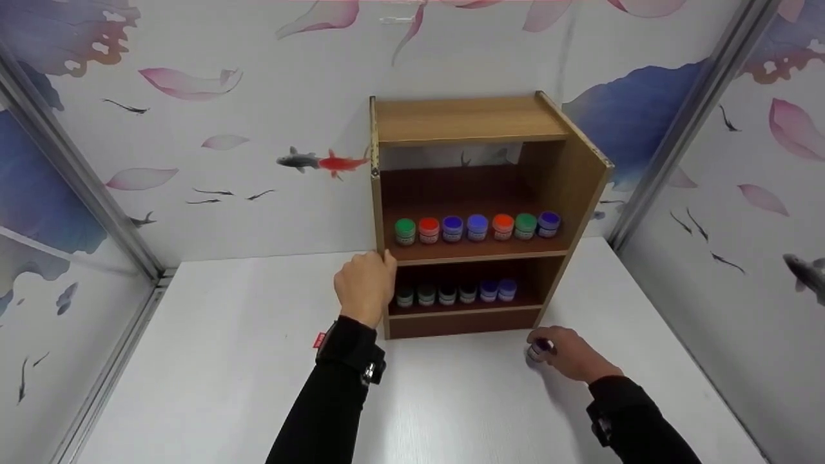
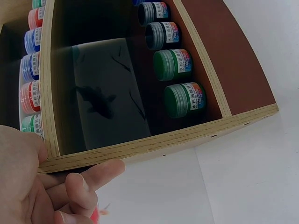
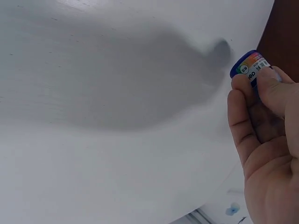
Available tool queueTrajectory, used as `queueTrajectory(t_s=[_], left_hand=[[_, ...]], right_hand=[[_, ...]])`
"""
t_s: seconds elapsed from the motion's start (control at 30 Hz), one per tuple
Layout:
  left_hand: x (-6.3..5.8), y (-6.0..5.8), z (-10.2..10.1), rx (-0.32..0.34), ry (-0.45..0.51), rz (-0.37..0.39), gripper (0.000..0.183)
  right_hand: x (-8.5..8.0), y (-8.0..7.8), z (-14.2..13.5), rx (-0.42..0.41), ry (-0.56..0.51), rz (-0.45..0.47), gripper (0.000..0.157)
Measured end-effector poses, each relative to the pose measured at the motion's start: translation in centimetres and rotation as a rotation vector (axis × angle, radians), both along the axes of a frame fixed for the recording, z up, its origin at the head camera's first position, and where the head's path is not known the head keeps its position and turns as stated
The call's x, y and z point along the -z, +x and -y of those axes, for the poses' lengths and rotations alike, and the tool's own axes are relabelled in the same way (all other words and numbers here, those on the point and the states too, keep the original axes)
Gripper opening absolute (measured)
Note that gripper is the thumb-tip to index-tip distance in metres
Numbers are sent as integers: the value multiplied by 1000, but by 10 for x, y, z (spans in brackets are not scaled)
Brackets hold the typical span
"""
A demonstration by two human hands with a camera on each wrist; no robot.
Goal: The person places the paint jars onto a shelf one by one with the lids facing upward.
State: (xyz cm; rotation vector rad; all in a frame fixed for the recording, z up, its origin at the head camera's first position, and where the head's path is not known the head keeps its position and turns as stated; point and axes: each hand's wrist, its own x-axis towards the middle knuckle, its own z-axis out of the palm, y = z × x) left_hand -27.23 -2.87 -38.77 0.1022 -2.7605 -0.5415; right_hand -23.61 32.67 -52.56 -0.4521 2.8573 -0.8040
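Note:
A small wooden shelf (image 1: 470, 119) stands at the back of the white table, and my left hand (image 1: 365, 288) grips the front edge of its left side panel. In the left wrist view, fingers (image 2: 105, 171) lie along the outside of that panel edge. My right hand (image 1: 570, 354) pinches a small paint jar (image 3: 254, 65) with a blue lid and a colourful label between thumb and fingers. It is low over the table, just off the shelf's front right corner. Paint jars (image 1: 477, 227) with green, red and blue lids line the middle level.
More jars (image 1: 447, 295), dark and blue-lidded, stand in a row on the lower level. The white table (image 1: 213, 361) is bounded by printed wall panels at the back and sides. A small red tag (image 1: 319, 339) shows beside the left wrist.

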Motion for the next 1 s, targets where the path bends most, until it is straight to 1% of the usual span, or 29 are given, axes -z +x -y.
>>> queueTrajectory(t_s=[0.13,0.3,0.47,0.57,0.8,0.9,1.0], left_hand=[[1,-1,0,0,-30,7,55],[2,-1,0,5,-45,0,55],[2,-1,1,4,-39,0,55],[2,-2,1,3,-27,4,55],[2,-2,1,-6,-24,33,54],[2,-2,0,-1,-20,21,53],[1,-1,0,4,-18,4,53]], right_hand=[[-1,-2,1,20,-2,13,18],[-4,-4,1,65,-6,27,23],[-12,-9,2,85,10,-6,25],[-19,-12,1,63,13,-18,28],[-31,-20,0,38,16,-48,26],[-39,-23,1,46,17,-49,27],[-49,-26,2,50,28,-68,29]])
